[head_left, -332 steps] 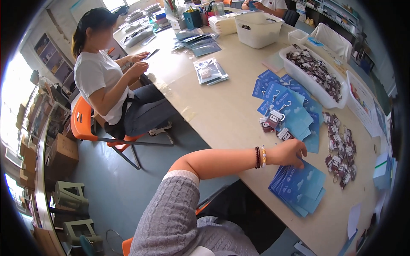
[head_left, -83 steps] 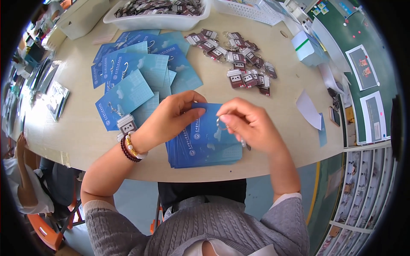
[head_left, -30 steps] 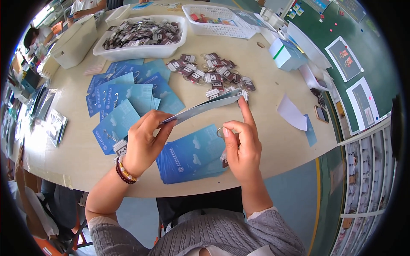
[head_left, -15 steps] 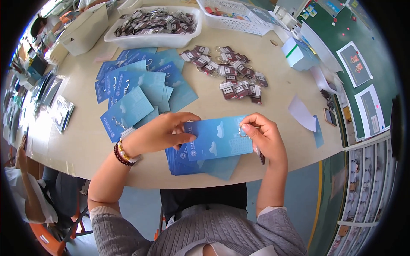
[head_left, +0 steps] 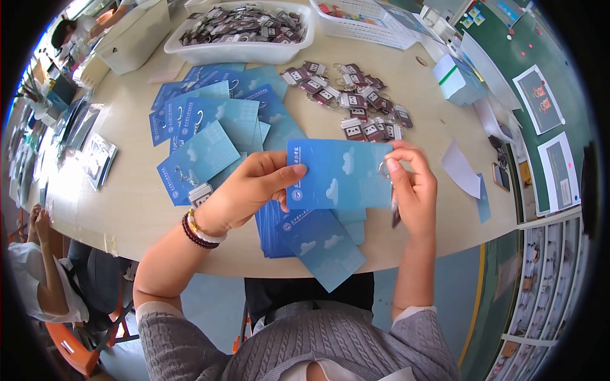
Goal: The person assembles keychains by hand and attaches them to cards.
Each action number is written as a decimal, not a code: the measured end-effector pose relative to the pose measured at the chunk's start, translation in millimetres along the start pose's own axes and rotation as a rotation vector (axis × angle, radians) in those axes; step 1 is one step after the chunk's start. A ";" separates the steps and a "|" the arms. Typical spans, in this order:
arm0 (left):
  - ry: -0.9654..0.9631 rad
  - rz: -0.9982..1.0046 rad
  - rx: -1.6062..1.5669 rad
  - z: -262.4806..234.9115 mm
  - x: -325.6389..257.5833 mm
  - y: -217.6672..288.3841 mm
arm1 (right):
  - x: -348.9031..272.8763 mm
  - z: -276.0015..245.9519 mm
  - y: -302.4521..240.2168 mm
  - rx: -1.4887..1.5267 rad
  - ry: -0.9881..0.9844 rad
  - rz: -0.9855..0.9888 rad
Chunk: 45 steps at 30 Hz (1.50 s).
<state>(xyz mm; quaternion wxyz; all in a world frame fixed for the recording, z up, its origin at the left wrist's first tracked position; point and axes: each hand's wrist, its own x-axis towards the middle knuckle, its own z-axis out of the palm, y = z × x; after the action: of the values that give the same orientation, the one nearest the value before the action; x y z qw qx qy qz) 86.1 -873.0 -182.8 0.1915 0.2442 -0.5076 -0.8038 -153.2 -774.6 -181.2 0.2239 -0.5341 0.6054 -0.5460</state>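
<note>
Held up between both hands is a blue card with white clouds. My left hand pinches its left edge, thumb on the front. At the card's right end, my right hand is closed on a keychain, its metal ring between thumb and finger and its dark tag hanging below. Beneath the card lies a stack of blue cards, with one loose card slanting past the table's near edge. A card with a keychain attached lies just beyond my left wrist, among several others in an overlapping pile.
Loose dark-red keychains lie in a heap at the far middle. Behind stands a white tub full of keychains, beside a white basket. A phone and white paper are at right. Another person's hands rest at the left edge.
The held card has moved away from me and slightly right, up off the stack. The loose card under it now slants over the table's near edge.
</note>
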 end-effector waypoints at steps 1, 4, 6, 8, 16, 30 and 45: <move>0.058 0.051 0.079 -3.2 1.6 -6.1 | 1.7 5.4 2.2 -0.205 0.132 -0.227; 0.157 0.141 0.164 -0.8 4.2 -7.5 | -6.3 12.5 -26.6 -0.355 0.168 -0.303; 0.200 0.176 0.175 0.3 4.8 -9.3 | -4.5 30.8 -39.8 -0.280 -0.011 -0.304; 0.136 0.158 0.139 -1.3 4.1 -13.2 | -1.2 51.4 -45.6 -0.215 -0.177 -0.304; 0.010 0.161 -0.057 4.1 -3.4 -1.9 | 12.4 72.0 -39.3 -0.132 -0.277 -0.240; 0.206 0.177 0.188 -8.8 0.4 -3.9 | 17.6 73.1 -34.1 -0.357 -0.285 -0.254; 1.201 0.390 1.583 -139.9 -33.0 29.0 | 26.0 60.6 -48.0 -0.278 -0.375 -0.187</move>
<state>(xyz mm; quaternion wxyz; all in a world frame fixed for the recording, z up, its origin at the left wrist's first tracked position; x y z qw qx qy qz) 196.6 -967.6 -201.0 0.3262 0.5779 -0.7453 0.0648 -90.7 -815.3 -148.2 0.2052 -0.7055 0.5704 -0.3672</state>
